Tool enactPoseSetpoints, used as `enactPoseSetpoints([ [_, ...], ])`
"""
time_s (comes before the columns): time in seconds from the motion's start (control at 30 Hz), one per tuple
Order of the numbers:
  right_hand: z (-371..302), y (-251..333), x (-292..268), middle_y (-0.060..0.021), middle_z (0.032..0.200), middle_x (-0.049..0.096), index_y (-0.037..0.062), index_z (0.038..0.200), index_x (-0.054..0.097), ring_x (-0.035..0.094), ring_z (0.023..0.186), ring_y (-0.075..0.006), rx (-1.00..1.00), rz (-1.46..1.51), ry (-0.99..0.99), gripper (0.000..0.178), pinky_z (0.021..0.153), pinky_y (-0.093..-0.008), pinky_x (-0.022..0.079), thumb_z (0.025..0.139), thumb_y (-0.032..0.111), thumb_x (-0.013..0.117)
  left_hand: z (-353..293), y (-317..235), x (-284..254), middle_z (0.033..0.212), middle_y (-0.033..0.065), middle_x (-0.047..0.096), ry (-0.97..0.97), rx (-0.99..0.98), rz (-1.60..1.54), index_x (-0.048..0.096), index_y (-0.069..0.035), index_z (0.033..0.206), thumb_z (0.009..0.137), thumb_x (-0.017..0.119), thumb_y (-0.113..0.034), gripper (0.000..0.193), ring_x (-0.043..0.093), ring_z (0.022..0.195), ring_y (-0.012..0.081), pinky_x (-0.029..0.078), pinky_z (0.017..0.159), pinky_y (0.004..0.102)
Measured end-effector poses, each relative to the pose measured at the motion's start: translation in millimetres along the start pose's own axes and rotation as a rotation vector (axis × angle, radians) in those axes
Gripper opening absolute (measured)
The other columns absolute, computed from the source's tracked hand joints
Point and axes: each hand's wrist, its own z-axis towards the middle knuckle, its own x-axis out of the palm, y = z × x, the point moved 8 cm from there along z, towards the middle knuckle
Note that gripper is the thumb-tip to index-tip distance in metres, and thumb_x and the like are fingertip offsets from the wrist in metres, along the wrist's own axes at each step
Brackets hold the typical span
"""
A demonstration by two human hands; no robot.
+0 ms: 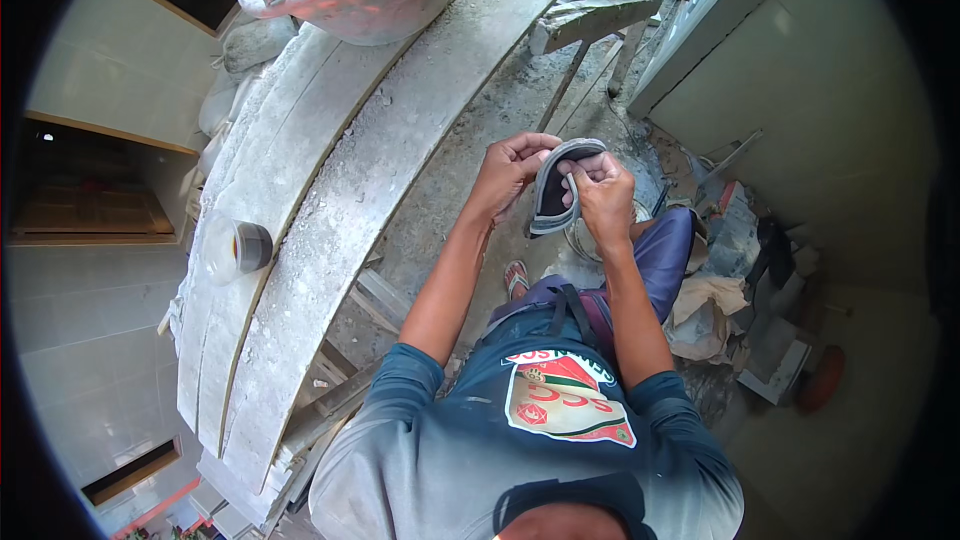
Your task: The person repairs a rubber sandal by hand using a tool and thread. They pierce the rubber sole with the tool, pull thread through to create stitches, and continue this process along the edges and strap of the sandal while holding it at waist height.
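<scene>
Pad (pixel 552 198) curls in both hands (pixel 606 202) — open gap to plank edge (pixel 431 145).

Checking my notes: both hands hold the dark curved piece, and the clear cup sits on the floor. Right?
Wrong surface: the head view shows the clear cup on the pale boards. The left hand and right hand do hold the dark curved piece.

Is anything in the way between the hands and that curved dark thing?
No, nothing I can see. The right hand grips the curved dark thing, and the left hand touches its edge. The clear container sits well off to the left.
</scene>
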Motion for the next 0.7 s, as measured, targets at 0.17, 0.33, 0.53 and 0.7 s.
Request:
enactPoseSetpoints([
  [0.17, -2.6, -7.2, 6.8, -0.0066, 0.074, 0.07, -0.0016, 0.088, 0.066, 0.061, 0.053, -0.008, 0.092, 0.028, 0.047, 0.007, 0.045, -0.0218, 0.049, 0.091, 0.004, 0.071, 7.3, 1.2, -10.3, 0.095, 0.0065, 0.071, 0.012, 0.035, 0.196, 0.068, 0.001, 0.107, 0.09, 0.069, -0.003, 0.018, 0.067, 0.081, 0.0103, 0.053, 0.074, 0.0234],
  [0.33, -2.2, -9.4, 7.4, -0.0064, 0.073, 0.069, -0.0011, 0.088, 0.066, 0.061, 0.053, -0.008, 0.073, 0.062, 0.055, 0.008, 0.045, -0.0216, 0.049, 0.091, 0.004, 0.07, 6.7, -12.6, 3.6, 0.087, 0.0028, 0.068, -0.055, 0.136, 0.299, 0.064, -0.002, 0.098, 0.088, 0.07, 0.0, 0.012, 0.064, 0.076, 0.0075, 0.051, 0.069, 0.0222],
  [0.53, -5.9, -4.1, 6.0, -0.0062, 0.079, 0.07, -0.0018, 0.092, 0.066, 0.063, 0.06, -0.0081, 0.045, 0.087, 0.073, 0.006, 0.047, -0.0213, 0.049, 0.093, 0.003, 0.068, 5.9, -14.0, 4.7, 0.082, 0.0025, 0.065, -0.125, 0.191, 0.246, 0.054, -0.005, 0.097, 0.09, 0.065, 0.003, 0.015, 0.062, 0.075, 0.0073, 0.05, 0.066, 0.0234],
  [0.7, -7.3, -14.0, 3.0, -0.0056, 0.085, 0.07, -0.0024, 0.097, 0.066, 0.064, 0.067, -0.0081, -0.012, 0.181, 0.035, 0.006, 0.046, -0.0213, 0.048, 0.095, 0.004, 0.066, 5.5, -12.5, 6.2, 0.09, 0.005, 0.067, -0.076, 0.184, 0.267, 0.052, -0.007, 0.102, 0.093, 0.064, -0.001, 0.016, 0.062, 0.08, 0.0086, 0.052, 0.07, 0.0248],
])
